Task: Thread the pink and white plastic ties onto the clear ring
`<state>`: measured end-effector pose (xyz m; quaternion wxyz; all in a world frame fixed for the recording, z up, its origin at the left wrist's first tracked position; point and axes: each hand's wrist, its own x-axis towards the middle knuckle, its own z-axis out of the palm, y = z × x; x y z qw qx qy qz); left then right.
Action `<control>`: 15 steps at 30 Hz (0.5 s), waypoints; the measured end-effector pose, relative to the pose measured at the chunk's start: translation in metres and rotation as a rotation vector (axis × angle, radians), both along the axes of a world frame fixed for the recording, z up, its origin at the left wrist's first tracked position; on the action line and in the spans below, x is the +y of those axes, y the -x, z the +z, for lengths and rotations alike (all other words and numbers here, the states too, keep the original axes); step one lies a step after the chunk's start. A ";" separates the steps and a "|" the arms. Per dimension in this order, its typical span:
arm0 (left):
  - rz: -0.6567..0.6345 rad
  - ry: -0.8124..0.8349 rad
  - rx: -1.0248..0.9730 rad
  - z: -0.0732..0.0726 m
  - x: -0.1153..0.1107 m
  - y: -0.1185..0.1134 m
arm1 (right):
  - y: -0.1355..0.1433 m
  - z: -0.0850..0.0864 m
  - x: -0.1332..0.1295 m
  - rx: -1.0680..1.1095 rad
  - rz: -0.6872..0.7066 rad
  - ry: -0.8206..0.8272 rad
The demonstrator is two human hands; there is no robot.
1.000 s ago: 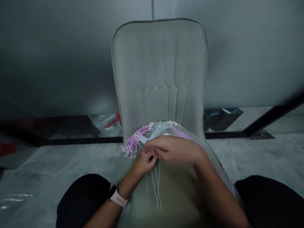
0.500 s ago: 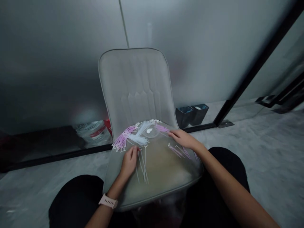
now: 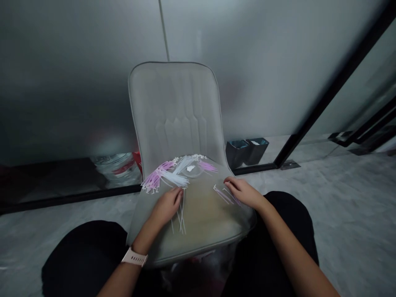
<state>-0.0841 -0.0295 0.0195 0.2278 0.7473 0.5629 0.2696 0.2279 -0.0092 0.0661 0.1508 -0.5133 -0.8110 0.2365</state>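
Note:
Thin plastic strips that look like cable ties lie on the seat of a grey chair (image 3: 204, 218). My left hand (image 3: 167, 204) is closed, its thumb and fingertips pinched at the upper ends of a few white cable ties (image 3: 181, 220) that fan toward the front of the seat. My right hand (image 3: 244, 192) is curled above a few loose purple cable ties (image 3: 223, 195); whatever is between its fingertips is too small to make out. Farther back lie a purple bundle (image 3: 154, 177), a white bundle (image 3: 177, 176) and a smaller purple bundle (image 3: 208, 166).
A small white scrap (image 3: 190, 168) lies among the bundles. The chair back (image 3: 179, 99) rises before a frosted glass wall (image 3: 77, 74). Behind the glass stand dark bins (image 3: 247, 152) at right and clear plastic bottles (image 3: 119, 168) at left. My knees flank the seat.
My right hand has pulled back from the small purple bundle toward the loose purple ties nearer me. The left hand stays at the white ties. The view has shifted slightly.

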 end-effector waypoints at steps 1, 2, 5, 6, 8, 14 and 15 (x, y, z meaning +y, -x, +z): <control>-0.003 0.020 0.024 0.000 0.000 0.001 | 0.001 0.002 0.001 -0.009 0.020 0.014; -0.003 0.040 0.047 0.001 0.001 0.002 | 0.003 0.005 0.003 -0.021 0.047 0.033; -0.012 0.094 0.097 0.007 0.013 0.011 | 0.007 0.014 0.016 -0.047 0.130 0.090; -0.024 0.106 0.110 0.012 0.019 0.014 | 0.009 0.017 0.024 -0.053 0.146 0.100; -0.074 0.129 0.132 0.022 0.029 0.017 | 0.013 0.020 0.041 -0.081 0.172 0.126; -0.322 0.115 0.190 0.048 0.043 0.019 | 0.027 0.006 0.090 -0.194 0.297 0.280; -0.351 0.110 0.199 0.048 0.044 0.020 | 0.029 0.002 0.095 -0.207 0.320 0.309</control>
